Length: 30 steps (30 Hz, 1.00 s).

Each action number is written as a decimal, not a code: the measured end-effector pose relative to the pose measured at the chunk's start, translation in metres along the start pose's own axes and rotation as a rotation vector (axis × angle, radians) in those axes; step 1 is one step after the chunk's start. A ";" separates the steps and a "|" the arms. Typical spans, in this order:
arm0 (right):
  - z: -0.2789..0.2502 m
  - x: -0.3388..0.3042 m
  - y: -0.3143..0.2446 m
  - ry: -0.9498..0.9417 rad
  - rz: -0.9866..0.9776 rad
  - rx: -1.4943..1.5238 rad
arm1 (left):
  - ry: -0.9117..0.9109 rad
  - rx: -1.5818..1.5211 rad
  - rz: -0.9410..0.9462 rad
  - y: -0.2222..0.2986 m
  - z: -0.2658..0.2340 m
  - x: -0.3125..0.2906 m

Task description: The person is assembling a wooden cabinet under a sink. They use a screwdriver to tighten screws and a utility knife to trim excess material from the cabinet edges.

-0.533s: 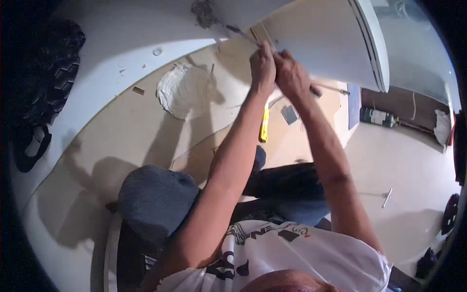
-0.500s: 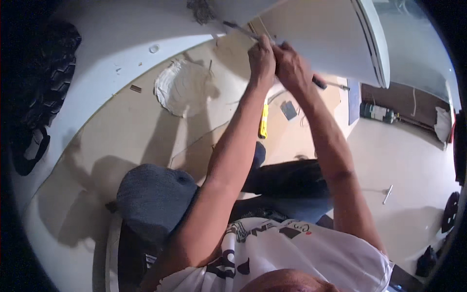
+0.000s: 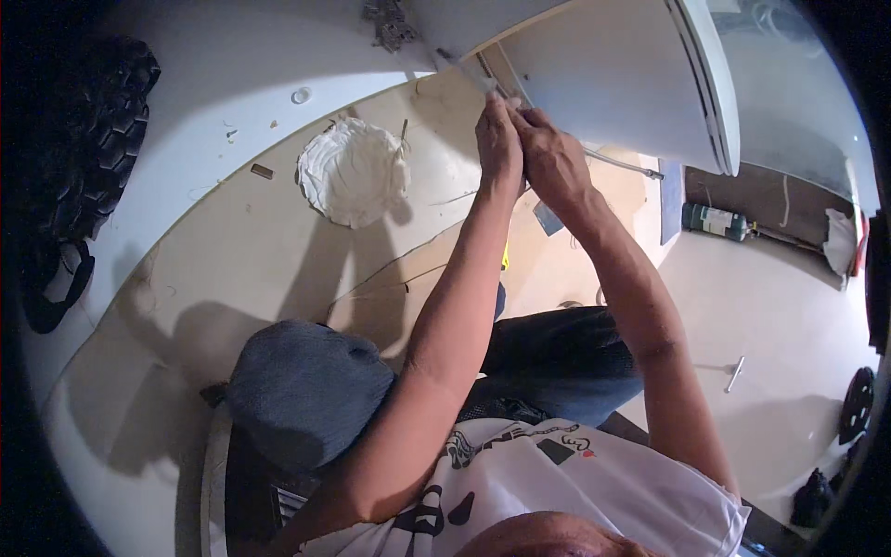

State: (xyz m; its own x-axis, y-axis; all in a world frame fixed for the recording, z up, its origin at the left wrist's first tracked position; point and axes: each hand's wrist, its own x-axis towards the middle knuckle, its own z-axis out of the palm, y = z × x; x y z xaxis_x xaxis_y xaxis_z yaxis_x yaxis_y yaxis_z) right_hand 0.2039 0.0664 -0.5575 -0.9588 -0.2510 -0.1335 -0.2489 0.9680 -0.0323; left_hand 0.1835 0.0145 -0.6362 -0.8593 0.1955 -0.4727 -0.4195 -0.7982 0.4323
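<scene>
Both my hands are closed together at the upper middle, gripping a long thin tool (image 3: 473, 74) with a grey shaft. Its shaft runs up and left from my fingers and is blurred; the handle is hidden in my grip, so its exact kind is unclear. My left hand (image 3: 501, 144) is closest to the tip end, with my right hand (image 3: 554, 156) pressed against it on the right. Just beyond my fingers is the lower edge of a large white panel (image 3: 622, 84). A grey, ragged clump (image 3: 390, 26) lies beyond the tool's tip.
A round, crumpled white cover (image 3: 348, 172) lies on the floor at left. Below my hands are a yellow tool (image 3: 505, 258), partly hidden, and a grey plate (image 3: 548, 218). A green gas cylinder (image 3: 719, 222) and a T-shaped metal tool (image 3: 735, 374) lie at right.
My hands have drawn slightly nearer to me and the tool has turned, its dark handle end no longer showing below my right hand. My left forearm now covers more of the yellow tool.
</scene>
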 end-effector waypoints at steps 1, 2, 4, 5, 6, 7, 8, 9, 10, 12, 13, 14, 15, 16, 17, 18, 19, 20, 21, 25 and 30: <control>-0.001 0.004 0.000 0.000 -0.038 -0.014 | 0.039 -0.044 -0.003 -0.002 0.001 0.002; -0.004 0.009 -0.001 0.008 -0.024 -0.049 | 0.031 -0.068 0.008 -0.006 -0.001 0.008; -0.007 0.015 -0.005 0.008 -0.001 -0.109 | 0.013 0.107 0.072 -0.005 -0.003 0.039; -0.012 0.026 -0.006 0.025 -0.062 -0.078 | 0.007 0.198 0.102 -0.005 -0.007 0.049; -0.015 0.029 0.006 0.022 -0.077 -0.058 | 0.003 0.083 0.019 0.006 0.008 0.038; -0.019 0.037 0.003 0.032 -0.120 -0.015 | 0.022 0.139 0.025 0.016 0.006 0.044; -0.023 0.043 -0.006 0.033 -0.131 -0.009 | 0.032 0.170 0.008 0.026 0.003 0.045; -0.021 0.041 -0.007 0.076 -0.107 -0.004 | 0.034 0.200 -0.004 0.034 0.005 0.046; -0.017 0.037 -0.007 0.124 -0.082 0.004 | 0.018 0.310 0.065 0.038 0.009 0.042; -0.017 0.032 -0.022 0.259 0.017 0.085 | -0.051 0.333 0.218 0.040 0.014 0.034; -0.016 0.024 -0.026 0.215 0.016 0.072 | -0.059 0.306 0.193 0.041 0.013 0.029; -0.012 0.015 -0.027 0.171 0.016 0.058 | -0.029 0.300 0.175 0.025 0.000 0.022; -0.013 0.010 -0.024 0.138 0.007 0.024 | -0.013 0.278 0.172 0.012 -0.004 0.020; -0.008 0.000 -0.023 0.095 0.008 -0.020 | 0.045 0.061 -0.036 0.013 0.002 -0.001; -0.005 -0.006 -0.014 0.046 0.053 0.006 | 0.052 0.127 -0.060 0.008 0.005 -0.002; -0.004 -0.008 -0.012 0.062 0.054 0.000 | 0.039 0.222 0.020 0.008 0.004 -0.003; -0.003 -0.007 -0.011 0.077 0.056 -0.006 | 0.025 0.318 0.099 0.008 0.002 -0.005; -0.005 0.003 -0.008 0.068 0.075 -0.008 | 0.034 0.534 0.223 0.006 0.001 0.014; -0.007 0.021 -0.018 0.058 0.080 0.014 | 0.064 0.768 0.352 0.010 -0.010 0.040; -0.006 0.061 -0.036 0.278 -0.035 0.148 | -0.051 0.380 0.232 0.066 -0.001 0.061; 0.003 0.005 -0.019 0.111 0.076 0.080 | 0.085 0.364 0.182 0.016 0.001 0.013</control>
State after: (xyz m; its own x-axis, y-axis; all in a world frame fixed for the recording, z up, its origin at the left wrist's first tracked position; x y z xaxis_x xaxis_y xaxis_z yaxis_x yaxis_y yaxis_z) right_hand 0.2037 0.0470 -0.5606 -0.9848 -0.1713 -0.0285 -0.1675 0.9801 -0.1062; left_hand 0.1655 0.0045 -0.6347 -0.9081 0.0097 -0.4185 -0.3521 -0.5586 0.7510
